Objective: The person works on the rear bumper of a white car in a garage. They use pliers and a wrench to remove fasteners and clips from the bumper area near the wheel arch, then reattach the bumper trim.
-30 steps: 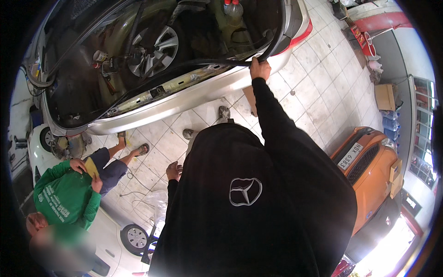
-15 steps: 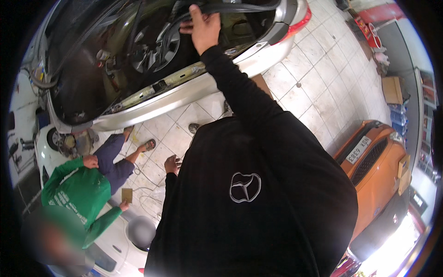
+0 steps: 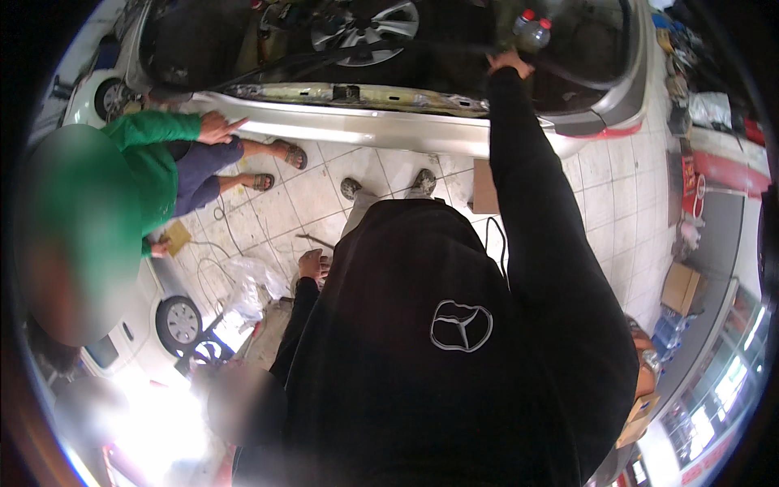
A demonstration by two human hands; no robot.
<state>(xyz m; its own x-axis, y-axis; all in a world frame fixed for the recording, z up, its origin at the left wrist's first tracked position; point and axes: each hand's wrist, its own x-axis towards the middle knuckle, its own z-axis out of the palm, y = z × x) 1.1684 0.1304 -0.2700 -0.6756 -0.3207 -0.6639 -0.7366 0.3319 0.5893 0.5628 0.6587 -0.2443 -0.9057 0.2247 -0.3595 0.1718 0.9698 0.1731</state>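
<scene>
**Right hand (image 3: pixel 510 63) meets black strip (image 3: pixel 320 59) at open trunk (image 3: pixel 389 96)**

A person in a black top stands behind a pale car, right arm stretched over the bumper (image 3: pixel 349 128) to the strip. The strip lies slack across the trunk opening, just inside its rear edge, and curves toward the right rear corner. The right hand is at the strip, right of the opening's middle; whether the fingers close around it cannot be told from this angle. The left hand (image 3: pixel 312 266) hangs low at the person's side, released, its fingers loosely bent.

Inside the trunk, two bottles (image 3: pixel 535 34) with red caps stand just beyond the right hand, and a wheel (image 3: pixel 367 31) lies farther left. Below the bumper, on the tiled floor (image 3: pixel 596 170), a cardboard box (image 3: pixel 484 187) sits beside the right sleeve, near the person's sandals (image 3: pixel 423 180).

At left, a co-worker (image 3: pixel 158 183) in green extends a finger toward the bumper's left end, the other hand holding a flat yellowish piece (image 3: pixel 176 238). Behind the co-worker, clear plastic (image 3: pixel 253 284) lies near a white car's tire (image 3: pixel 178 323).
</scene>
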